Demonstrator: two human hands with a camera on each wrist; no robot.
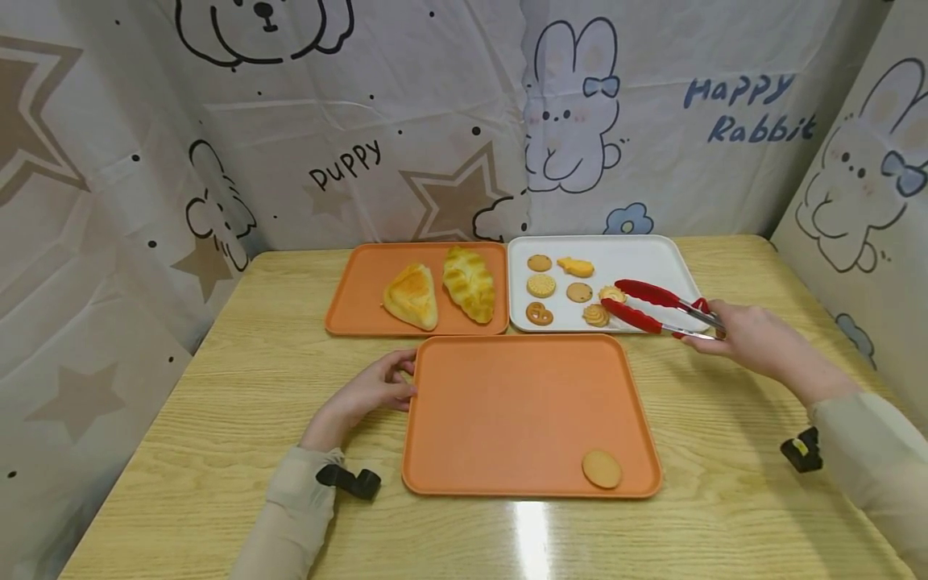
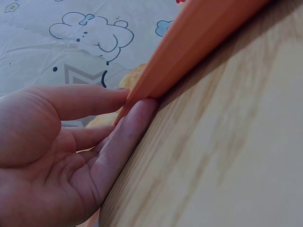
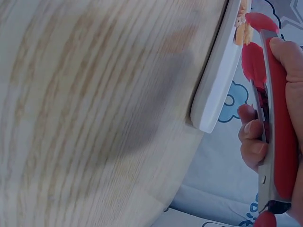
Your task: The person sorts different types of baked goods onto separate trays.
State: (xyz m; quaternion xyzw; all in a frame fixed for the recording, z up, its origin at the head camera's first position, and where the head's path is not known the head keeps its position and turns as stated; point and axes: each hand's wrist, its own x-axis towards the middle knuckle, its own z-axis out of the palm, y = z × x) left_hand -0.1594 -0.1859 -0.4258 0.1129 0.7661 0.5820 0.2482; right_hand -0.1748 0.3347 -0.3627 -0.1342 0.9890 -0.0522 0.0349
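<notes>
My left hand (image 1: 373, 387) pinches the left rim of the large orange tray (image 1: 515, 403). In the left wrist view, the thumb and a finger of that hand (image 2: 75, 137) meet at the tray's edge (image 2: 175, 56). A round flat cookie (image 1: 602, 469) lies in the tray's near right corner. My right hand (image 1: 754, 338) grips red-tipped metal tongs (image 1: 648, 292) over the white tray (image 1: 645, 251). The tongs' tips are spread on either side of a flower-shaped cookie (image 1: 612, 293). A swirled cookie (image 1: 596, 315) lies right beside the lower tip.
The white tray also carries a pretzel (image 1: 539, 313), a fish-shaped cookie (image 1: 576, 267) and several round cookies (image 1: 540, 285). On the smaller orange tray (image 1: 355, 294) at the back left sit a triangular pastry (image 1: 411, 296) and a ridged bread (image 1: 469, 284). A printed cloth (image 1: 435, 105) stands behind the table.
</notes>
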